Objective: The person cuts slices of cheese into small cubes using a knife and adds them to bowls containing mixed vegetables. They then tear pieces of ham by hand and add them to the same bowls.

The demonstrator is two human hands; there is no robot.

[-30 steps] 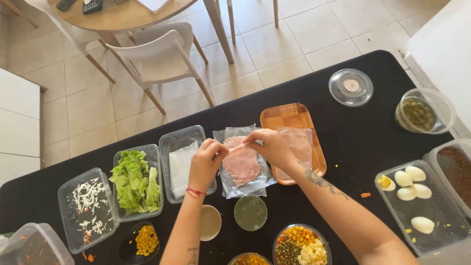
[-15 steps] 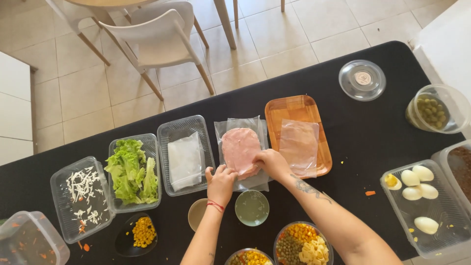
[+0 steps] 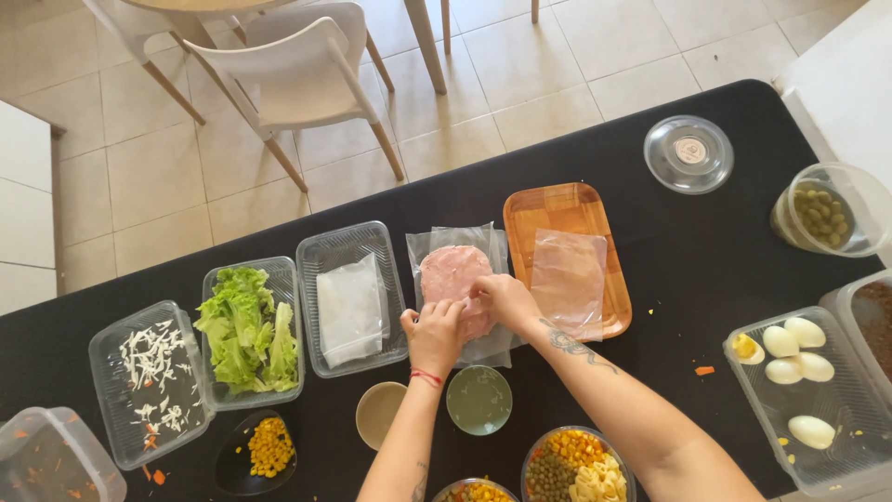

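A round stack of pink ham slices (image 3: pixel 450 270) lies on an opened clear plastic wrapper (image 3: pixel 455 239) on the black table (image 3: pixel 678 251). My left hand (image 3: pixel 435 333) and my right hand (image 3: pixel 503 299) meet at the stack's near edge, and their fingertips pinch the top slice there. Just to the right stands a wooden tray (image 3: pixel 563 212), on which a clear plastic sheet (image 3: pixel 569 277) lies flat.
Left of the ham are clear tubs of white slices (image 3: pixel 351 305), lettuce (image 3: pixel 243 327) and shredded cheese (image 3: pixel 149 381). Near me are a corn bowl (image 3: pixel 269 448), two small sauce bowls (image 3: pixel 479 400) and a mixed salad bowl (image 3: pixel 574 465). Boiled eggs (image 3: pixel 806 376), an olive tub (image 3: pixel 825 214) and a lid (image 3: pixel 688 152) sit to the right. A white chair (image 3: pixel 297 65) stands beyond the table.
The clear sheet that both hands held over the ham now lies on the wooden tray. Both hands have come back to the near edge of the ham stack.
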